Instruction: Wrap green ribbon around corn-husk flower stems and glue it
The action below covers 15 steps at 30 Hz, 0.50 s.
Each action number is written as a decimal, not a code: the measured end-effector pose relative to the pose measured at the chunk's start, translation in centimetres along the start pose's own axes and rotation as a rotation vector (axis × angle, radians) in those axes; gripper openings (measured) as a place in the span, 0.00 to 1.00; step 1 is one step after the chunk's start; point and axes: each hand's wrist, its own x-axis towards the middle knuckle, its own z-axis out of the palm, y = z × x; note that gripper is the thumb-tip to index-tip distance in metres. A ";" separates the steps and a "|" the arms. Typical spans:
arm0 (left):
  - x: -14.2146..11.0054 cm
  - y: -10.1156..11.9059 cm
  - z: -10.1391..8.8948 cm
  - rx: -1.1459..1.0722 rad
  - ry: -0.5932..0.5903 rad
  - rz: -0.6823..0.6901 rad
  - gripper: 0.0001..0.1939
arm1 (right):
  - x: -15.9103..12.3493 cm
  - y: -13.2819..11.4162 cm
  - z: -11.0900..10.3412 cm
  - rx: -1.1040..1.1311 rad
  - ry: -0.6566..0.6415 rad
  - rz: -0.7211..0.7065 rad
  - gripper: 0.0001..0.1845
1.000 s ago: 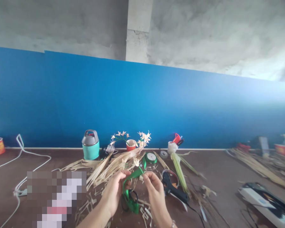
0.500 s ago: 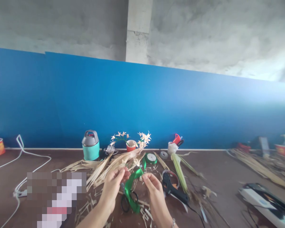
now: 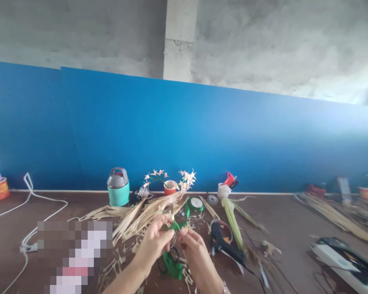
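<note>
A small pale flower (image 3: 171, 217) on a thin green stem (image 3: 176, 225) stands tilted between my hands. My right hand (image 3: 194, 247) pinches the lower end of that stem between thumb and fingers. Beside the flower, my left hand (image 3: 155, 241) has its fingers curled, the upper fingertips close to the petals and the thumb near the stem; what it grips is hidden. Green ribbon (image 3: 173, 267) lies below my hands over black-handled scissors (image 3: 162, 265), and more of it shows behind my fingers. Its spool (image 3: 196, 204) lies farther back.
A black glue gun (image 3: 223, 243) with a cord lies right of my hands, by a tape roll (image 3: 228, 226). Dried husks (image 3: 153, 210) and scraps cover the middle. Behind stand a teal container (image 3: 118, 194), a red cup (image 3: 169, 188) with pale flowers, and a white holder (image 3: 223, 190).
My hands have come closer together. The flower has tilted left and lowered toward my left fingers. The green ribbon beneath has shifted and bunched lower over the scissors.
</note>
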 end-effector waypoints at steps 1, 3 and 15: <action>0.0 0.1 0.0 -0.016 -0.034 -0.029 0.20 | 0.0 0.0 0.0 0.001 -0.003 0.011 0.14; 0.0 0.0 0.0 -0.036 -0.088 -0.082 0.18 | -0.2 -0.1 0.1 -0.001 -0.014 0.020 0.15; 0.4 -1.0 0.3 -0.172 -0.082 -0.131 0.15 | -1.1 -0.4 0.7 -0.561 0.022 -0.419 0.13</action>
